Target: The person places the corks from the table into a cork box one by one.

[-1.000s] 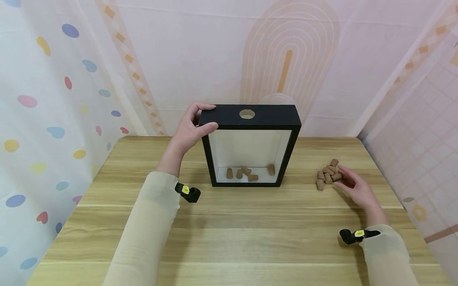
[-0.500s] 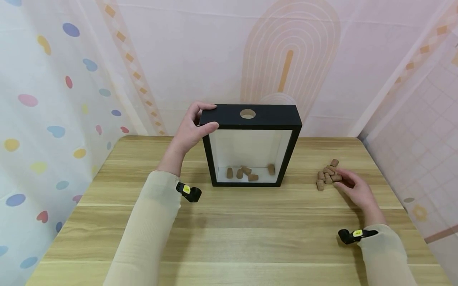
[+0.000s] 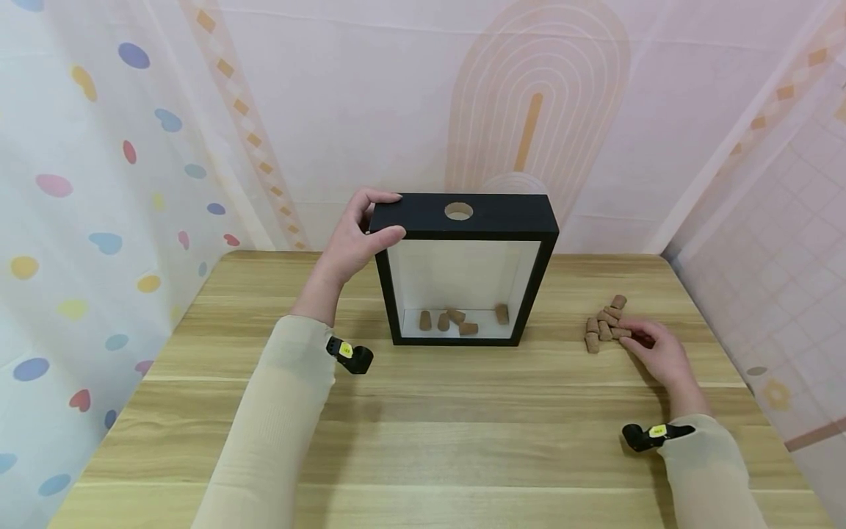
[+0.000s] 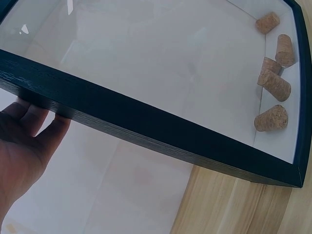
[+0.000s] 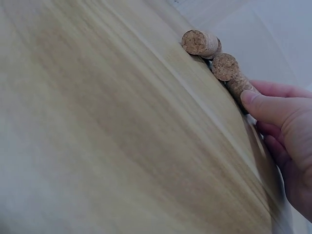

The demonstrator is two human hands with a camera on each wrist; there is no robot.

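Observation:
A black box frame (image 3: 502,218) with a glass front stands upright on the wooden table (image 3: 423,426). There is a round hole (image 3: 458,211) in its top. Several corks (image 3: 456,317) lie on its floor. My left hand (image 3: 362,231) grips the frame's top left corner, thumb in front and fingers on top. The left wrist view shows that hand (image 4: 24,146) under the frame's dark edge (image 4: 146,126), with the corks (image 4: 273,87) behind the glass. At the right lies a small pile of loose corks (image 3: 603,323). My right hand (image 3: 637,339) pinches a cork at its near edge. Thumb (image 5: 263,105) presses against the corks (image 5: 214,53).
Patterned curtains close in the table on the left, back and right. A small black wrist camera (image 3: 350,356) sits on each sleeve. Bare wood runs across the table's front half.
My right hand has slid a little nearer the pile and its fingers have curled down onto a cork. The left hand and the frame have not moved.

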